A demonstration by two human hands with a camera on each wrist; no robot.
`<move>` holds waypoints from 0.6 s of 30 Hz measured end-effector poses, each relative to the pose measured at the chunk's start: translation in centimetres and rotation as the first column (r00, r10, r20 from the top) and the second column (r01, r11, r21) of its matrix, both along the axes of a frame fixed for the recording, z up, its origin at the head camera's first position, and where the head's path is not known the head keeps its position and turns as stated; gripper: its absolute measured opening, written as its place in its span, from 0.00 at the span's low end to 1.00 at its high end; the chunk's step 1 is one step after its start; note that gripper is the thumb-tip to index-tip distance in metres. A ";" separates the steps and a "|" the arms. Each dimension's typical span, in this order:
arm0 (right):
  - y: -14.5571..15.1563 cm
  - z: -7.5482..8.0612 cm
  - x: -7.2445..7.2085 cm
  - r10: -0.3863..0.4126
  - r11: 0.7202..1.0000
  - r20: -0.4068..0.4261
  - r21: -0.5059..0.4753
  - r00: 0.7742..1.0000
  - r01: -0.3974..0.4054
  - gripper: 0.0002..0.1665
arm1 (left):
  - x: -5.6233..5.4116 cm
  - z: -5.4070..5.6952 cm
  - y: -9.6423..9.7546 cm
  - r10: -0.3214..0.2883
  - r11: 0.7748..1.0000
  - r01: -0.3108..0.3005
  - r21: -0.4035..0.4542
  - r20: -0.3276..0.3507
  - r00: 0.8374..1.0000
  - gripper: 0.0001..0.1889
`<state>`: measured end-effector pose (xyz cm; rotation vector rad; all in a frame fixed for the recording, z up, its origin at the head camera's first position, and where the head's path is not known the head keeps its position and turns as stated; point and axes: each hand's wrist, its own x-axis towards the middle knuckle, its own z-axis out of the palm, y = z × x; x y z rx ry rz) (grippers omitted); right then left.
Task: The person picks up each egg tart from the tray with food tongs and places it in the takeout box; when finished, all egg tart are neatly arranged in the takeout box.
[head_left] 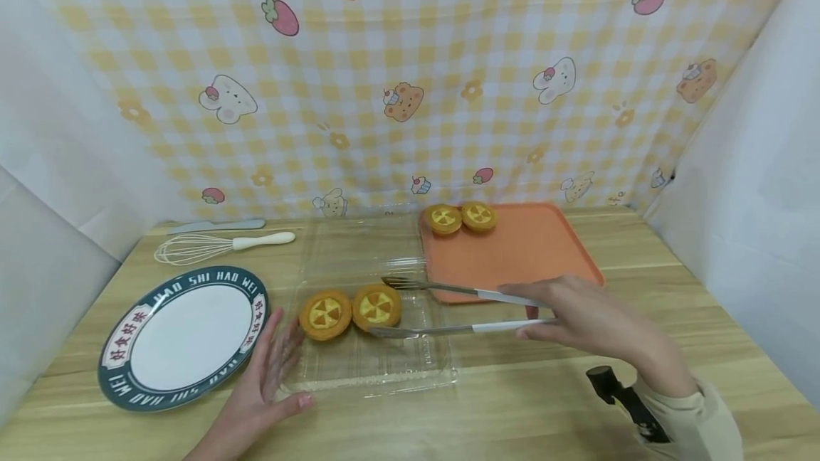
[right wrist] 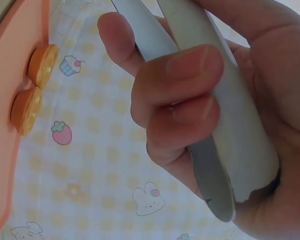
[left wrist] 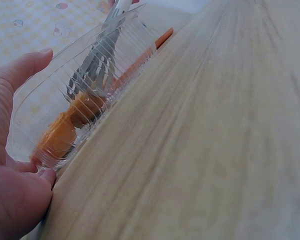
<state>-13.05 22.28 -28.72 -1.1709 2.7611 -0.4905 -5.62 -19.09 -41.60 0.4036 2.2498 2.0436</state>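
My right hand (head_left: 576,319) grips the white handles of metal tongs (head_left: 442,329), its fingers curled round them in the right wrist view. The tongs' tips are spread on either side of the right one of two egg tarts (head_left: 376,306). The other egg tart (head_left: 325,314) sits against it on the left. Both lie in a clear plastic clamshell box (head_left: 378,374), whose lid stands raised at the back. My left hand (head_left: 263,386) rests against the box's left side with fingers and thumb extended, as the left wrist view also shows.
An orange tray (head_left: 525,251) lies to the right, with two egg tarts (head_left: 461,219) at its back left corner. A green-rimmed white plate (head_left: 192,336) is on the left. Behind it lie a whisk (head_left: 224,244) and a pale knife (head_left: 218,226). A checked cloth hangs behind.
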 end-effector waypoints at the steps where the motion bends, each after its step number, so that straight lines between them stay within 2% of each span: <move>1: 0.1 0.0 0.0 0.002 1.000 0.008 -0.006 1.000 -0.002 0.30 | 0.0 0.0 0.0 0.001 1.000 -0.001 -0.001 0.002 1.000 0.58; 6: 0.9 0.2 -0.1 0.028 0.995 0.066 -0.099 0.997 -0.021 0.30 | 0.0 0.1 0.0 0.002 1.000 -0.002 -0.001 0.003 1.000 0.58; 10: 2.0 0.7 -0.1 0.010 0.986 0.078 -0.166 0.997 0.003 0.31 | 0.0 0.1 0.0 0.000 1.000 0.000 0.000 -0.003 1.000 0.59; 14: 3.4 1.2 -0.1 -0.057 0.978 0.038 -0.199 0.998 0.063 0.31 | 0.0 0.1 0.0 -0.001 1.000 0.001 0.006 -0.010 1.000 0.59; 18: 5.0 1.5 -0.5 -0.153 0.969 -0.019 -0.199 0.988 0.146 0.30 | 0.0 0.1 0.0 0.000 1.000 0.000 0.002 -0.009 1.000 0.59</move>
